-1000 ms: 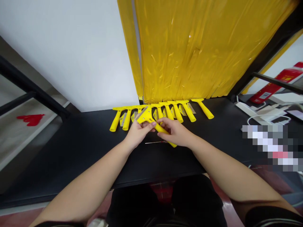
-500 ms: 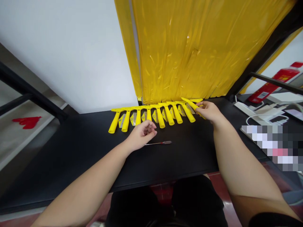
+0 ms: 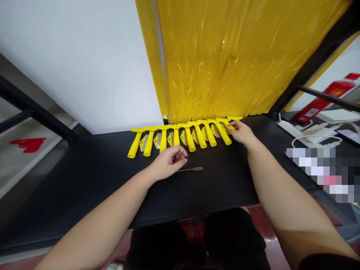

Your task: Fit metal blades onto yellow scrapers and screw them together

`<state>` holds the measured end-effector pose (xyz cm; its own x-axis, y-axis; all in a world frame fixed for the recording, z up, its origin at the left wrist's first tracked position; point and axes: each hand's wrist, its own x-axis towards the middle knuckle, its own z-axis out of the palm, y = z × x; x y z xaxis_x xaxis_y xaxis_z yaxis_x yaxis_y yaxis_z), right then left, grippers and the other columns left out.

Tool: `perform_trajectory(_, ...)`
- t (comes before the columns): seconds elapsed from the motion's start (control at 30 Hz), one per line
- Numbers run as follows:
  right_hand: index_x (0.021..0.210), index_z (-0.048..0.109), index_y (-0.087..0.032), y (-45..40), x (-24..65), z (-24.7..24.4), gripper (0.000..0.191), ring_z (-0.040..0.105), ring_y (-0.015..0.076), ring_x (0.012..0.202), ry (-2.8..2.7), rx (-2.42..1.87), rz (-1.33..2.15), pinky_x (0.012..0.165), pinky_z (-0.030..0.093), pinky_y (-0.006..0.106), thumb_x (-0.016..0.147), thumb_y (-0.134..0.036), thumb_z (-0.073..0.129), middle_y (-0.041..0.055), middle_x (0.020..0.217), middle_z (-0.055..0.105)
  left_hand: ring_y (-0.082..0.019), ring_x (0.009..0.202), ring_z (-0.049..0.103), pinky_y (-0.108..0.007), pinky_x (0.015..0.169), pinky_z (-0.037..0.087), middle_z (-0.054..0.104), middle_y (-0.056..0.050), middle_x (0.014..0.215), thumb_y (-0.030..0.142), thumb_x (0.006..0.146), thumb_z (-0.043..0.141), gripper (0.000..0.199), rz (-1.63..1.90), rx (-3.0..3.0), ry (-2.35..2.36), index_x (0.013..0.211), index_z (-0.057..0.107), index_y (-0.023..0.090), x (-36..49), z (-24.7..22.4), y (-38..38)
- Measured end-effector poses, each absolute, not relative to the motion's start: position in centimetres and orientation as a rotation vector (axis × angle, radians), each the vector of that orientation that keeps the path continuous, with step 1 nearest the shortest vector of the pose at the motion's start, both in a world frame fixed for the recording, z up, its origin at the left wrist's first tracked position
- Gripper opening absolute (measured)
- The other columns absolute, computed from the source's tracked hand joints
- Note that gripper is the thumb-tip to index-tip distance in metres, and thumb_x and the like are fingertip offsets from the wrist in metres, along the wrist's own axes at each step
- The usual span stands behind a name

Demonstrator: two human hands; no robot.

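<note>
Right hand (image 3: 241,133) lower, on end yellow scraper (image 3: 235,118)

Seen from a head-worn camera, a person's right hand (image 3: 241,133) rests its fingers on the far end of a tight row of yellow plastic-handled scrapers with metal blades (image 3: 190,139), lined up along the back of a black tabletop (image 3: 84,180); whether it grips one cannot be told. The left hand (image 3: 170,162), loosely curled and holding nothing visible, sits just beside a slim metal-shafted screwdriver (image 3: 194,169) lying in front of the row. Crinkled yellow plastic sheeting (image 3: 219,56) hangs behind the scrapers, while a white power strip (image 3: 289,127) and a red-and-white box (image 3: 323,101) sit off to the right.
</note>
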<state>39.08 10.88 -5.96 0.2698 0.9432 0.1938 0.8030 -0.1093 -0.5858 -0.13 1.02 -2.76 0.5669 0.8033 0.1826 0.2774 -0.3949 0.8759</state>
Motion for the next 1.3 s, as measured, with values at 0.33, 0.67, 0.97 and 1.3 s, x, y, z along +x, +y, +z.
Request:
perform_trajectory(0.33,0.117,0.076,-0.022,10.4,38.8,-5.3,0.037,0.063,0.0350,0.116,-1.686,-2.099,0.045,0.108,0.048,0.048,0.082,-0.033,0.072,0.0139,0.112,0.072,-0.011,0.065,0.050,-0.025,0.061,0.044,0.055,0.003,0.074,0.030,0.096,0.065,0.013,0.725,1.991,0.886,0.097,0.065,0.017,-0.1,-2.6,0.9)
perform_trajectory(0.67,0.133,0.072,-0.029,10.3,39.9,-5.2,0.063,0.058,0.0433,0.129,-1.466,-2.281,0.186,0.107,0.050,0.056,0.077,-0.057,0.081,0.0165,0.140,0.056,-0.010,0.064,0.051,-0.024,0.060,0.043,0.056,0.003,0.074,0.029,0.096,0.066,0.011,0.686,2.023,0.878,0.098,0.066,0.018,-0.1,-2.1,0.8)
perform_trajectory(0.97,0.099,0.082,-0.021,10.8,39.4,-5.3,0.038,0.061,0.0420,0.126,-1.381,-2.353,0.146,0.107,0.053,0.057,0.076,-0.051,0.083,0.0173,0.137,0.056,-0.010,0.064,0.053,-0.024,0.060,0.043,0.057,0.003,0.072,0.028,0.095,0.066,0.011,0.652,2.046,0.885,0.097,0.067,0.018,-0.1,-1.8,0.6)
perform_trajectory(1.3,0.112,0.080,-0.024,10.8,39.1,-4.9,0.043,0.055,0.0435,0.133,-1.342,-2.443,0.100,0.109,0.048,0.064,0.081,-0.054,0.078,0.0175,0.141,0.056,-0.010,0.065,0.054,-0.024,0.060,0.044,0.059,0.003,0.074,0.027,0.095,0.066,0.009,0.634,2.073,0.872,0.098,0.068,0.018,-0.2,-1.7,0.6)
